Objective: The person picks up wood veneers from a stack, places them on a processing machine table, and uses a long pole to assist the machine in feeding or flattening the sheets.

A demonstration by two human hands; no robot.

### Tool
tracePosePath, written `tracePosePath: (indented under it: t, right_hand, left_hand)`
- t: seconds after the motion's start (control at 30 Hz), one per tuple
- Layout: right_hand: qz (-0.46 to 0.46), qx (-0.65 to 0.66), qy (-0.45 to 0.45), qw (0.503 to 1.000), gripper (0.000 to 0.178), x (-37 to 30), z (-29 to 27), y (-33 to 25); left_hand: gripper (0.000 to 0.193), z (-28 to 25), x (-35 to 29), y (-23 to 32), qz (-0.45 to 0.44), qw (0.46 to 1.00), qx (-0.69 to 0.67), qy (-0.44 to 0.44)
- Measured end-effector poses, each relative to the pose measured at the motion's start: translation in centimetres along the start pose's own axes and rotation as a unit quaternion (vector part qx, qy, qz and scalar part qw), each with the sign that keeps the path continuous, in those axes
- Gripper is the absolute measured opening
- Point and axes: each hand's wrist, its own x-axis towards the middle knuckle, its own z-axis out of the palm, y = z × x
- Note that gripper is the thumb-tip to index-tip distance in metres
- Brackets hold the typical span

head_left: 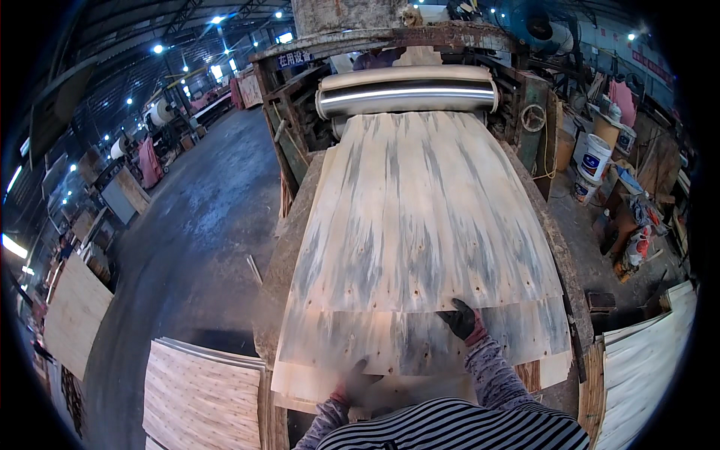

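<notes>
A wide veneer sheet (420, 225), pale with grey streaks, lies on the bed in front of me. Its far edge reaches the shiny metal roller (409, 100). Below its near edge shows a second veneer sheet (360, 341), with paler sheet edges under that. My right hand (463, 322), in a dark glove, rests at the upper sheet's near edge, right of the middle, its thumb and fingers apart. Nearer to me, my left hand (357, 384) is over the stack's near edge. Motion smears its fingers, so their grip does not show.
Stacked veneer sheets (202, 390) stand at the near left, and another stack (645, 375) at the near right. White buckets (592, 161) and clutter line the right side. A rusty machine frame (289, 112) holds the roller. Concrete floor (195, 217) runs along the left.
</notes>
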Motion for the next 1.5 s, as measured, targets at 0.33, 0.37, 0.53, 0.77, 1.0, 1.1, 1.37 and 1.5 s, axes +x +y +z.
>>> tracePosePath:
  t: [0.33, 0.37, 0.53, 0.77, 1.0, 1.1, 1.37, 1.5]
  right_hand:
    - [0.128, 0.130, 0.029, 0.983, 0.031, -1.9, 0.1, 4.5]
    - [0.127, 0.132, 0.025, 0.983, 0.031, -1.8, 0.2, 4.5]
    - [0.207, 0.168, 0.028, 0.963, 0.035, -1.8, 0.1, 4.7]
    - [0.240, 0.196, 0.001, 0.951, 0.030, -2.6, 0.5, 8.0]
    - [0.165, 0.191, 0.031, 0.967, 0.030, -2.2, 0.2, 6.9]
    - [0.167, 0.153, 0.007, 0.974, 0.030, -2.2, 0.1, 6.3]
    - [0.164, 0.183, 0.042, 0.968, 0.030, -2.6, 0.1, 8.0]
    - [0.202, 0.250, 0.074, 0.944, 0.027, -3.1, 1.2, 9.3]
  left_hand:
    - [0.051, 0.9, 0.5, 1.1, -0.133, 0.924, -0.353, 0.063]
    - [0.051, 0.5, 0.6, 0.4, -0.132, 0.924, -0.353, 0.065]
    - [0.050, 1.6, -0.1, 3.6, -0.185, 0.913, -0.353, 0.086]
    - [0.049, -0.3, 1.1, -0.4, -0.208, 0.878, -0.428, 0.047]
    - [0.045, 0.5, 0.7, 0.2, -0.148, 0.893, -0.424, 0.018]
    - [0.045, 0.7, 0.6, 0.9, -0.131, 0.929, -0.346, 0.027]
    - [0.048, 1.5, 0.0, 2.3, -0.136, 0.960, -0.240, 0.056]
    - [0.050, 0.9, 0.2, 0.8, -0.090, 0.980, -0.179, 0.017]
